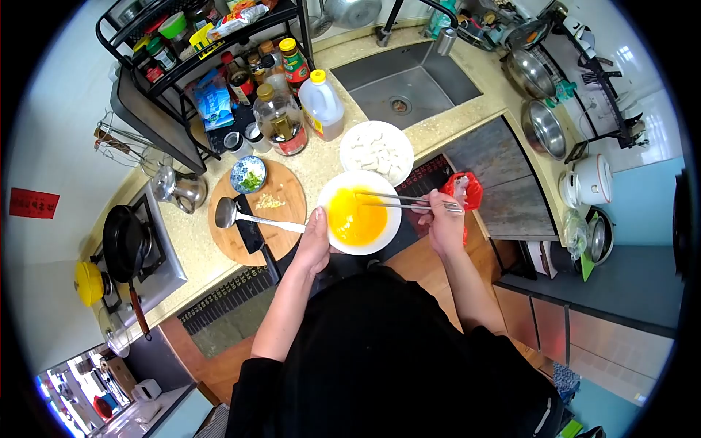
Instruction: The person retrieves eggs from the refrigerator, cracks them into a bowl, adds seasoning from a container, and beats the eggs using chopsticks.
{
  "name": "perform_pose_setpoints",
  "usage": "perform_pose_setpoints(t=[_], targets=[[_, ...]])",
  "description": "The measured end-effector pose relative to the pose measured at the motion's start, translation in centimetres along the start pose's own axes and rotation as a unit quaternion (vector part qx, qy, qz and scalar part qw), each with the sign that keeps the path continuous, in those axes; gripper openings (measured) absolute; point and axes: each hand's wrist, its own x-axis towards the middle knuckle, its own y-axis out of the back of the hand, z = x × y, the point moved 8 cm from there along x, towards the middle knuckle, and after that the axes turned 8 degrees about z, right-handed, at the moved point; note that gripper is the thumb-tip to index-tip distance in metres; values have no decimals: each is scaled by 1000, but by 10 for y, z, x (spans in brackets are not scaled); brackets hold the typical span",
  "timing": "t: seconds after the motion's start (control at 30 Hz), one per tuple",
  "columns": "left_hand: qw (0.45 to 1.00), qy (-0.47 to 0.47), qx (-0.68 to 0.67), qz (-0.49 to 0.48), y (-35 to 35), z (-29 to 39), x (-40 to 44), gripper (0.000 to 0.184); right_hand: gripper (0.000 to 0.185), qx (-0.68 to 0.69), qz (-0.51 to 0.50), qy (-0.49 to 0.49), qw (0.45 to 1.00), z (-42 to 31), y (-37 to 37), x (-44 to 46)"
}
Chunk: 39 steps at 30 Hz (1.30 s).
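Note:
My left hand [315, 244] grips the rim of a white bowl [393, 229] holding yellow beaten egg [354, 219]. Pinched in my right hand [443, 223] is a pair of metal chopsticks [401, 206], their tips dipping into the egg. Just behind stands a white plate [406, 150] of white chunks [376, 151]. To the left, a round wooden cutting board [288, 186] carries a ladle [225, 212], a black-bladed knife [250, 233], chopped pale bits [270, 201] and a small blue-patterned bowl [235, 175] with chopped greens. The ladle's handle reaches close to my left hand.
A black frying pan [120, 237] sits on the stove [164, 274] at left. Bottles, including a clear jug [321, 106], crowd the counter below a black rack [157, 87]. Behind is a sink [401, 84]. A red bag [473, 191] hangs near my right hand.

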Motion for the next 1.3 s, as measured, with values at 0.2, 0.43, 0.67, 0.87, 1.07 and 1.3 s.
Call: perform_pose_setpoints(t=[0.2,0.43,0.67,0.87,1.07,1.3], targets=[[1000,-1,1,1,1,-1,1,48,21,-21,-24,25,999,-22,3,7],[1000,-1,14,-11,3,-5,6,48,20,-120,-97,63,986,-62,-8,8],[1000,-5,-3,-4,-1,0,5,49,18,-206,-159,8,965,-46,-9,-9],[1000,3,-9,6,-2,-1,3,52,23,-35,-56,27,997,-21,-1,2],[1000,7,-13,1,-2,-1,2,51,24,-10,-27,22,999,-21,7,2],[999,25,-24,33,-3,1,-1,50,25,-50,-15,24,998,-17,5,-1]])
